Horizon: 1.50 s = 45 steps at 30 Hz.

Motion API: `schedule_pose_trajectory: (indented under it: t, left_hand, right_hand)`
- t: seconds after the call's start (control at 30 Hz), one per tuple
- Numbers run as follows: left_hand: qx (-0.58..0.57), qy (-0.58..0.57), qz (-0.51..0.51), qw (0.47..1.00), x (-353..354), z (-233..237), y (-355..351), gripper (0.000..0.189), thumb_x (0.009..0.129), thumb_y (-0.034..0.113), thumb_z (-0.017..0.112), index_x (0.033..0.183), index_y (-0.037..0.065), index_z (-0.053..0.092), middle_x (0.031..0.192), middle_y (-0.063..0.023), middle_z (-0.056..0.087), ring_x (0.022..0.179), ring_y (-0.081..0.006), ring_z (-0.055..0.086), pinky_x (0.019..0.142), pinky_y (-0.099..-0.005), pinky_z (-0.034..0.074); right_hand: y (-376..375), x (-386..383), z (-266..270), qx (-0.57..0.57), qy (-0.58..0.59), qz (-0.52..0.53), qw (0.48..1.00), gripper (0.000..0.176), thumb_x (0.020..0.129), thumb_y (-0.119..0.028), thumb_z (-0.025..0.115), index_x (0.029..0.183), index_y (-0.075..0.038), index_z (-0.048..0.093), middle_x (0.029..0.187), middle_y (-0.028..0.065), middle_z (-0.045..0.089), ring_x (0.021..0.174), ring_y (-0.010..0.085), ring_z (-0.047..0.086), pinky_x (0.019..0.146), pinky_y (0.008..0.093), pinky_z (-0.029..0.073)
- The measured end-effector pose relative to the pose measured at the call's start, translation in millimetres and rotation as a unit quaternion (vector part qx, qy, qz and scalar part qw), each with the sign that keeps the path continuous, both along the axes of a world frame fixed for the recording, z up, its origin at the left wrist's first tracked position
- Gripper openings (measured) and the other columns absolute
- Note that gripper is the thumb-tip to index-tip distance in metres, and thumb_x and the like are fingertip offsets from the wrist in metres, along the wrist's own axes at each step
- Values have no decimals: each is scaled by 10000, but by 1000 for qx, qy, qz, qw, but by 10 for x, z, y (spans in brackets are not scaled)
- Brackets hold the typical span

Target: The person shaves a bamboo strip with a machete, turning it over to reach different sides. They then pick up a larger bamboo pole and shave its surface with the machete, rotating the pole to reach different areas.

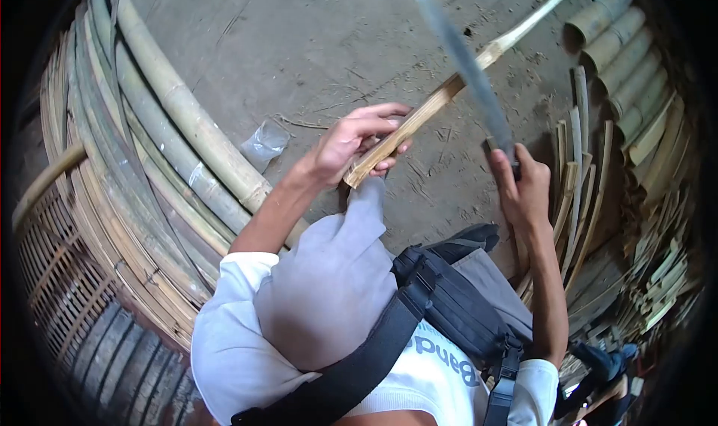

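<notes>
My left hand [351, 143] is closed around a long split bamboo strip [420, 115] near its thick, pale cut end. The strip slants up and away to the right, thinning toward the top of the view. In my right hand [525, 185] is a machete [479, 78], gripped by its handle with the blade pointing up and slightly left. The blade crosses over the strip in this view, beyond my left hand. Part of my left fingers is hidden behind the strip.
Long bamboo poles [183, 100] lie along the left, beside a woven bamboo rack [63, 265]. A clear plastic bag [265, 143] is on the floor [314, 44]. Stacked bamboo tubes [621, 41] and upright split pieces [577, 179] line the right. A black waist bag [464, 284] crosses my lap.
</notes>
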<state>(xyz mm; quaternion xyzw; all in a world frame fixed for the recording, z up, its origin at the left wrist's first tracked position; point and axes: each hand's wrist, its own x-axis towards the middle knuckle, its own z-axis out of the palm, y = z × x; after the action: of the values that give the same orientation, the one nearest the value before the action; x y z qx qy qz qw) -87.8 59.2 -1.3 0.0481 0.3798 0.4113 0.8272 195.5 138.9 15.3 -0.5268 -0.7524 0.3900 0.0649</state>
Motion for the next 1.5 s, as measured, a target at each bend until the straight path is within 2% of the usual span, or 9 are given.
schedule_pose_trajectory:
  t: [0.2,0.33,0.5,0.73,0.9,1.13,1.23,1.43,1.5]
  left_hand:
    - [113,90,-39,989,-235,165,174,331,967,68,498,1252,-23,355,990,-220,552,768,-260,702,579,-266,620]
    - [131,52,-57,988,-285,183,151,297,1001,146,414,1261,7,378,1045,-215,540,689,-248,667,503,-263,566]
    - [59,-177,130,974,-174,102,-1,403,1013,280,312,1313,32,414,1025,-165,570,717,-262,554,590,-329,480]
    - [-26,-281,135,950,0,147,-95,442,1035,277,260,1386,67,428,995,-94,558,675,-175,455,579,-308,404]
    - [8,-188,79,979,52,173,-227,333,1059,250,292,1386,193,270,1118,-161,492,583,-122,445,521,-283,390]
    - [12,-220,51,974,51,-7,-259,347,1063,247,268,1403,191,223,1138,-168,478,608,-100,472,564,-274,442]
    - [8,-126,46,991,105,49,-294,339,1065,253,245,1394,176,228,964,-171,501,539,-88,437,527,-250,423]
    - [17,-99,29,995,105,-6,-291,377,1067,305,313,1398,139,243,820,-143,511,500,-90,434,510,-235,410]
    - [47,57,-111,991,59,-24,-296,394,1053,314,399,1370,99,307,765,-83,511,520,-88,464,506,-236,418]
  right_hand:
    - [-57,-11,144,1,39,10,999,358,939,-295,634,823,34,551,534,105,377,457,182,369,463,307,333]
    - [-141,-101,287,-3,43,56,998,342,916,-284,653,846,31,540,540,105,385,454,185,371,466,312,331]
    - [-286,-251,365,-69,28,71,995,335,902,-289,672,840,20,557,521,117,447,438,191,455,461,325,370]
    - [-283,-479,280,-28,11,121,992,436,876,-366,705,784,8,502,537,200,506,509,397,558,490,428,426]
    - [245,-238,134,-45,-44,-30,998,489,915,-401,654,740,41,542,525,216,519,452,373,512,455,410,420]
    - [-105,-399,182,14,-88,195,977,527,923,-496,598,753,-1,533,544,198,575,519,355,632,528,447,514]
    - [204,-330,62,-60,-90,26,994,536,931,-498,583,741,0,531,535,198,574,485,346,618,481,453,491]
    - [31,-329,65,1,-103,109,989,563,943,-518,551,767,17,552,526,195,574,493,356,619,524,477,521]
    - [84,-258,27,-8,-121,93,988,563,942,-513,557,764,21,555,527,209,567,503,358,618,527,470,517]
